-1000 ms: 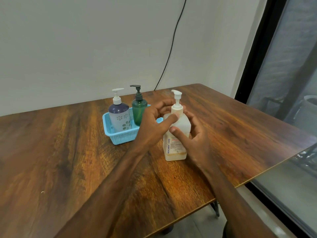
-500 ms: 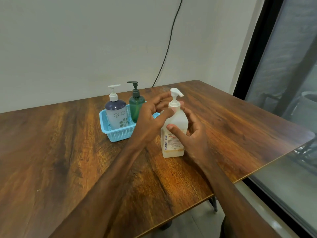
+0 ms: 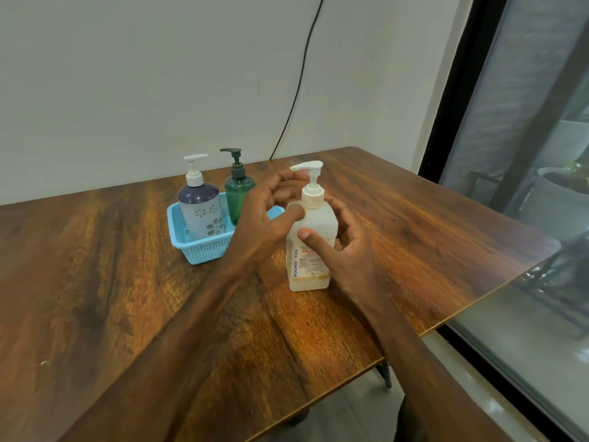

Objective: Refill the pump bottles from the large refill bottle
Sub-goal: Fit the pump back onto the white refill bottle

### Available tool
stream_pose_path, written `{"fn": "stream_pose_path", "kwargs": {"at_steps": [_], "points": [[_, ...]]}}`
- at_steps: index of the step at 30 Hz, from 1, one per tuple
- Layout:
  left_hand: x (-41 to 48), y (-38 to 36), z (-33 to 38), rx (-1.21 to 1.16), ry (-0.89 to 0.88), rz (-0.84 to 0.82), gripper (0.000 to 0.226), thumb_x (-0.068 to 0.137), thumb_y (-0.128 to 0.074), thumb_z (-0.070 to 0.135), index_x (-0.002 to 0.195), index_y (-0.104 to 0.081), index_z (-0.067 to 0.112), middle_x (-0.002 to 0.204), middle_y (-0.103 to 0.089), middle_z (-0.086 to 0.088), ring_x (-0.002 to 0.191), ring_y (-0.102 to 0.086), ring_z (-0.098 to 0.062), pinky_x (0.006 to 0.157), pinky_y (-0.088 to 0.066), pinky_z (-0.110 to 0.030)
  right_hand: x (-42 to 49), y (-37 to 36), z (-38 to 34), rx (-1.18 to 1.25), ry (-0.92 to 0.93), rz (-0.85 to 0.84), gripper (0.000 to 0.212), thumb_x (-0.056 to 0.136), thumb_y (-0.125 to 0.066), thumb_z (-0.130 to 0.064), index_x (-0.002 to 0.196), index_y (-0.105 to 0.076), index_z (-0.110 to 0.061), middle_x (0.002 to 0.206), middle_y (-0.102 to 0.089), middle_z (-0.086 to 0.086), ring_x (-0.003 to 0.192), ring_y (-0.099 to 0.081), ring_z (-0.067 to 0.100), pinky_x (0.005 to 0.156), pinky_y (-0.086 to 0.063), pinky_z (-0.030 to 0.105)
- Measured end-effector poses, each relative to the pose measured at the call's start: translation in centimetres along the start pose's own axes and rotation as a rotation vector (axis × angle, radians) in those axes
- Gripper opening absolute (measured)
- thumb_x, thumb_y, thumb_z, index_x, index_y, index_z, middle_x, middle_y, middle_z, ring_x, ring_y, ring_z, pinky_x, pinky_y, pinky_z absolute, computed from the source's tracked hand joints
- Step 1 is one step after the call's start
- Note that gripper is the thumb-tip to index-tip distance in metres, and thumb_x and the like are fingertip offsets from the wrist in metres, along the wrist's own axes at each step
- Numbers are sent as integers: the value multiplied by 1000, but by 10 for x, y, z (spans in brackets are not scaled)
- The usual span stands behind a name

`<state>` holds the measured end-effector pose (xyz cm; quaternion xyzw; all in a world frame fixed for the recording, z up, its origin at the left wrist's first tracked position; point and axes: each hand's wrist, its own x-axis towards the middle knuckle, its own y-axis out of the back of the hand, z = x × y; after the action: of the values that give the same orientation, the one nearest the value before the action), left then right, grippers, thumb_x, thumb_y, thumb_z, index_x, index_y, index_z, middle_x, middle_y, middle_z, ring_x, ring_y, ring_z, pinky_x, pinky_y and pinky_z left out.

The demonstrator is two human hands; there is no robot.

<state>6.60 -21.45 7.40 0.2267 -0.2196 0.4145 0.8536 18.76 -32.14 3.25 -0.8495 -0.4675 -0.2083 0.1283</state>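
A white square pump bottle (image 3: 310, 263) with a printed label stands upright on the wooden table (image 3: 95, 282). My right hand (image 3: 347, 250) holds its body, thumb across the label and fingers round the far side. My left hand (image 3: 264, 218) reaches its neck: the thumb touches the shoulder just below the pump collar and the fingers curve behind the pump stem. A light blue basket (image 3: 204, 247) behind my left hand holds a purple-and-grey floral pump bottle (image 3: 200, 208) and a dark green pump bottle (image 3: 237, 193).
The table's right edge (image 3: 478, 301) runs diagonally beside a glass window wall (image 3: 526, 154). A black cable (image 3: 296, 84) hangs down the white wall behind the basket. Bare tabletop lies at the left and front.
The pump head has turned on the white bottle, its nozzle now pointing left. My left fingers have shifted round the neck; my right hand keeps its hold on the body.
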Motion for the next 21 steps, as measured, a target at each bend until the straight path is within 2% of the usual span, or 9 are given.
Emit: {"fn": "stream_pose_path", "kwargs": {"at_steps": [3, 5, 7, 11, 14, 18, 19, 21], "points": [[0, -5, 2, 118, -22, -25, 42, 86, -79, 37, 125, -64, 29, 115, -74, 17, 107, -69, 0, 84, -56, -15, 1, 0, 1, -31, 8, -4, 58, 87, -78, -24, 139, -53, -27, 131, -67, -8, 115, -67, 10, 84, -58, 24], [3, -7, 2, 181, -15, 43, 42, 81, -84, 48, 117, -66, 36, 109, -72, 21, 102, -68, 3, 81, -55, -12, 2, 2, 4, -39, 10, -10, 58, 88, -79, -22, 140, -53, -21, 132, -66, -1, 116, -67, 16, 87, -60, 35], [7, -6, 1, 158, 10, 85, 41, 79, -88, 47, 113, -66, 38, 106, -74, 18, 99, -70, 1, 82, -58, -16, 3, 3, 6, -37, 5, -12, 60, 88, -80, -21, 141, -52, -18, 131, -66, 3, 115, -68, 22, 88, -61, 44], [13, 5, 2, 189, 9, -4, 36, 83, -85, 40, 115, -69, 36, 107, -74, 20, 96, -69, 3, 79, -56, -15, 3, 2, 5, -55, 12, -3, 63, 86, -81, -25, 142, -52, -24, 130, -67, -2, 113, -69, 18, 86, -62, 40], [16, 14, 5, 233, -33, -121, 30, 91, -79, 35, 120, -72, 34, 119, -73, 19, 97, -67, 6, 80, -53, -14, 3, 0, 4, -74, 17, 0, 66, 82, -80, -34, 142, -52, -28, 130, -67, -5, 114, -69, 15, 86, -62, 37], [18, 19, 2, 270, -19, -179, 51, 88, -71, 51, 134, -69, 29, 134, -70, 13, 109, -68, -2, 88, -58, -22, 3, -1, 3, -71, 17, 9, 65, 81, -80, -33, 140, -53, -32, 128, -68, -11, 112, -69, 12, 83, -61, 30], [17, 18, 3, 285, -22, -171, 56, 85, -70, 56, 135, -68, 30, 132, -70, 16, 109, -67, 1, 90, -58, -20, 3, -1, 3, -75, 16, 9, 65, 82, -80, -32, 141, -52, -31, 128, -68, -10, 112, -69, 12, 83, -61, 29], [15, 14, 7, 318, -44, -100, 62, 78, -73, 67, 130, -68, 32, 119, -69, 27, 104, -63, 14, 85, -52, -8, 3, 0, 4, -99, 12, 6, 64, 84, -80, -31, 141, -53, -27, 130, -67, -7, 113, -69, 14, 85, -62, 35]]}}
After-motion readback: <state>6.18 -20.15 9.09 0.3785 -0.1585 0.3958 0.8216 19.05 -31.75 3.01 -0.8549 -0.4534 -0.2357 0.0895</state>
